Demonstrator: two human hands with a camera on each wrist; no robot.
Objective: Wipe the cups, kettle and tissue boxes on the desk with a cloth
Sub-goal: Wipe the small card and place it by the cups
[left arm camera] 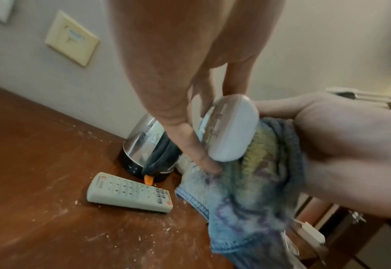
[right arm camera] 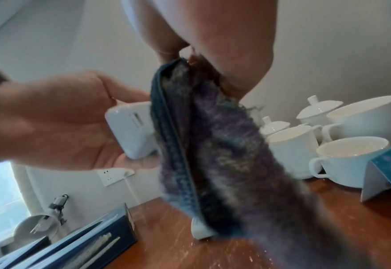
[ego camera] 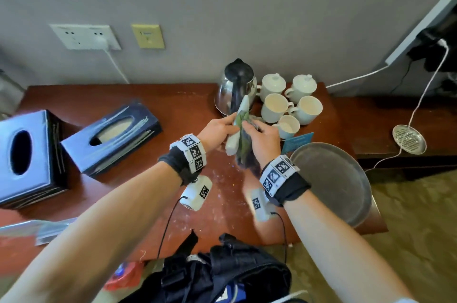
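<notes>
My left hand [ego camera: 220, 129] grips a white, remote-shaped device [ego camera: 232, 145] above the desk; it also shows in the left wrist view [left arm camera: 229, 131] and the right wrist view [right arm camera: 132, 131]. My right hand [ego camera: 262, 139] holds a bunched blue, purple and green cloth [ego camera: 244, 154] pressed against the device's side, the cloth's tail [right arm camera: 213, 154] hanging down. Just behind the hands stands the steel kettle [ego camera: 236, 87] with a black handle. To its right cluster white cups [ego camera: 275, 107], two of them lidded [ego camera: 303, 86]. Two dark tissue boxes [ego camera: 111, 134] [ego camera: 24, 154] stand at the left.
A grey remote [left arm camera: 130, 193] lies on the dusty brown desk [ego camera: 173, 104] in front of the kettle. A round metal tray [ego camera: 331, 179] overhangs the front right corner, a blue card [ego camera: 296, 142] beside it. A black bag [ego camera: 222, 273] sits below the desk's front edge. Cables hang at the right.
</notes>
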